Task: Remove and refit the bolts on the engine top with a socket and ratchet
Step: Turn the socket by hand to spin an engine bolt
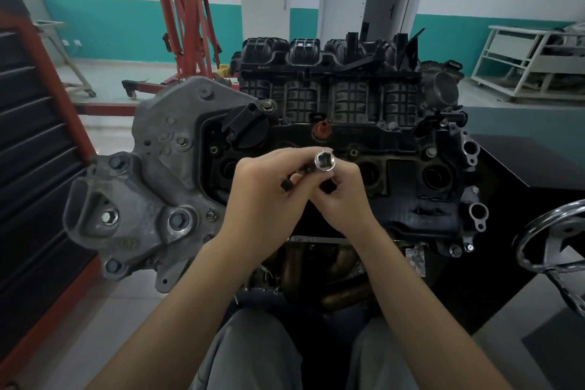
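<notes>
Both my hands meet above the middle of the black engine top (408,174). A shiny socket (323,161) points its open end up at me. My right hand (340,196) pinches the socket from the right. My left hand (269,190) grips the dark ratchet (288,184), most of it hidden inside my fingers. Small bolts sit in the cover, one (431,152) at the right and one (214,149) at the left. A larger bolt (268,103) stands behind the black oil cap (243,127).
A grey cast bracket (152,187) juts out left of the engine. A red tool cabinet (38,149) stands at the far left, a chrome handwheel (557,244) at the right. A red engine hoist (186,19) and a white rack (531,63) stand behind.
</notes>
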Action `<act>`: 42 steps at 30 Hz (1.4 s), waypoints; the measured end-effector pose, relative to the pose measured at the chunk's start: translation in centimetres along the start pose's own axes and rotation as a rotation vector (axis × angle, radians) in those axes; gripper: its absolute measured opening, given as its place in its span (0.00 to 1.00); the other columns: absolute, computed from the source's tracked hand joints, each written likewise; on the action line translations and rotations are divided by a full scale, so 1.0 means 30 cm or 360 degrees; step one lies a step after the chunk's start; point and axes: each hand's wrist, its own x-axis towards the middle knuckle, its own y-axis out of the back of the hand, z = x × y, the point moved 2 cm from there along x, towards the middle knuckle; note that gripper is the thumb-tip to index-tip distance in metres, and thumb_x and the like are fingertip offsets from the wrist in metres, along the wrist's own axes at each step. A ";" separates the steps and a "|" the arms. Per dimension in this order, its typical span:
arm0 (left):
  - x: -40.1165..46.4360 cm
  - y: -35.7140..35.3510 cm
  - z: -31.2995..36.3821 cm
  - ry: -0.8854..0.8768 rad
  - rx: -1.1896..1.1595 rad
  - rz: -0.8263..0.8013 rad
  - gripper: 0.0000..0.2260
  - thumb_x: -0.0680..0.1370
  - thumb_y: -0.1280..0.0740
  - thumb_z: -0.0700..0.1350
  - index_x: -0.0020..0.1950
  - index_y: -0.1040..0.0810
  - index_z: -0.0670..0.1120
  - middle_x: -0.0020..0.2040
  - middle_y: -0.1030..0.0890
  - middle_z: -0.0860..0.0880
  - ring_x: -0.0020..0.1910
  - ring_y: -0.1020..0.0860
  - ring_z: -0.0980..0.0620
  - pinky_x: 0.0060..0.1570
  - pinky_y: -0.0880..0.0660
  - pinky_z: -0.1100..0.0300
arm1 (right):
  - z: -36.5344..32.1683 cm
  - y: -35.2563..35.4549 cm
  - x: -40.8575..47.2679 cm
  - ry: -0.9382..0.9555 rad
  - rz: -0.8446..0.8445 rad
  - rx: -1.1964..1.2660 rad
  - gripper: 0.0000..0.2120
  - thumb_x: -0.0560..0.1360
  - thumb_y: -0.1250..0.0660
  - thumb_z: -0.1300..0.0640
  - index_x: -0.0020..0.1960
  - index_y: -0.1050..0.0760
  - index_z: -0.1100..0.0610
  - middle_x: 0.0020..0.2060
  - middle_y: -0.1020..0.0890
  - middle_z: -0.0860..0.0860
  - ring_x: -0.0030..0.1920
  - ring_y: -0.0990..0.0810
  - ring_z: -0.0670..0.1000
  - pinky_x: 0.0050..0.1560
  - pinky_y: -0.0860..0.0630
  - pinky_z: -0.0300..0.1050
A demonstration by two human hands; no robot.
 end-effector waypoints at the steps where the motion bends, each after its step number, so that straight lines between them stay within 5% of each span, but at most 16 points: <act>1: -0.001 0.001 -0.006 0.0079 -0.0114 -0.0038 0.09 0.73 0.29 0.37 0.53 0.17 0.41 0.49 0.16 0.50 0.50 0.19 0.57 0.51 0.23 0.65 | -0.001 -0.001 -0.001 0.0010 -0.0014 -0.0012 0.08 0.74 0.33 0.64 0.51 0.22 0.56 0.45 0.19 0.39 0.47 0.19 0.39 0.48 0.25 0.34; 5: 0.000 0.002 -0.013 0.0222 -0.0382 -0.0175 0.11 0.72 0.28 0.35 0.54 0.18 0.41 0.49 0.16 0.48 0.52 0.18 0.52 0.54 0.22 0.55 | 0.008 0.000 -0.006 -0.0100 0.0050 0.0025 0.09 0.72 0.31 0.69 0.48 0.20 0.57 0.40 0.17 0.46 0.43 0.17 0.47 0.44 0.21 0.46; 8: 0.005 0.006 -0.009 0.0165 -0.0146 0.0022 0.10 0.67 0.22 0.37 0.46 0.17 0.44 0.43 0.16 0.51 0.45 0.18 0.57 0.47 0.21 0.61 | 0.014 0.001 -0.008 -0.0132 0.0062 0.0035 0.07 0.71 0.29 0.71 0.47 0.18 0.64 0.41 0.15 0.56 0.44 0.16 0.54 0.45 0.20 0.54; 11: -0.002 0.004 -0.005 0.0101 -0.0098 0.0106 0.11 0.68 0.23 0.36 0.46 0.17 0.47 0.41 0.17 0.55 0.43 0.18 0.60 0.44 0.23 0.67 | 0.002 0.003 -0.003 -0.0061 0.0036 0.0014 0.08 0.72 0.30 0.69 0.50 0.20 0.61 0.44 0.16 0.50 0.47 0.17 0.47 0.48 0.22 0.43; 14: -0.004 0.003 -0.009 0.0199 -0.0260 0.0022 0.11 0.71 0.27 0.36 0.52 0.18 0.46 0.47 0.16 0.53 0.49 0.18 0.58 0.51 0.22 0.61 | -0.005 -0.001 -0.002 -0.0001 -0.0034 -0.0027 0.09 0.73 0.34 0.65 0.51 0.23 0.56 0.45 0.20 0.40 0.48 0.20 0.38 0.49 0.26 0.34; 18: 0.000 0.000 -0.007 0.0156 -0.0246 -0.0151 0.11 0.72 0.28 0.36 0.53 0.18 0.44 0.48 0.16 0.50 0.51 0.18 0.55 0.53 0.23 0.59 | 0.013 0.003 -0.009 -0.0079 0.0054 0.0050 0.11 0.72 0.30 0.69 0.49 0.19 0.56 0.41 0.17 0.39 0.45 0.17 0.42 0.46 0.23 0.38; 23: -0.007 0.004 -0.005 0.0073 -0.0025 0.0086 0.08 0.69 0.24 0.35 0.47 0.16 0.43 0.43 0.17 0.54 0.45 0.19 0.59 0.46 0.25 0.70 | 0.008 -0.001 -0.004 -0.0043 0.0051 0.0018 0.12 0.71 0.29 0.70 0.51 0.20 0.59 0.44 0.17 0.44 0.47 0.17 0.44 0.48 0.24 0.38; 30: -0.008 0.002 -0.004 0.0207 -0.0313 -0.0226 0.12 0.73 0.30 0.36 0.55 0.18 0.43 0.50 0.16 0.49 0.53 0.19 0.55 0.55 0.22 0.55 | 0.015 0.005 -0.012 -0.0109 0.0044 0.0043 0.08 0.72 0.31 0.65 0.47 0.20 0.55 0.40 0.17 0.40 0.43 0.17 0.44 0.44 0.23 0.40; 36: -0.004 0.005 -0.005 0.0110 -0.0117 0.0040 0.12 0.70 0.25 0.36 0.50 0.18 0.49 0.44 0.18 0.58 0.47 0.19 0.62 0.47 0.25 0.70 | 0.004 0.000 -0.007 -0.0033 0.0086 0.0056 0.09 0.72 0.30 0.65 0.51 0.20 0.58 0.44 0.17 0.45 0.47 0.17 0.46 0.49 0.22 0.40; 42: -0.016 -0.002 -0.023 0.0230 -0.0418 -0.0161 0.11 0.72 0.29 0.34 0.54 0.18 0.41 0.50 0.16 0.48 0.53 0.18 0.52 0.54 0.22 0.54 | 0.019 -0.002 -0.010 -0.0072 0.0025 0.0024 0.10 0.72 0.31 0.69 0.48 0.21 0.56 0.41 0.18 0.43 0.44 0.18 0.41 0.45 0.24 0.38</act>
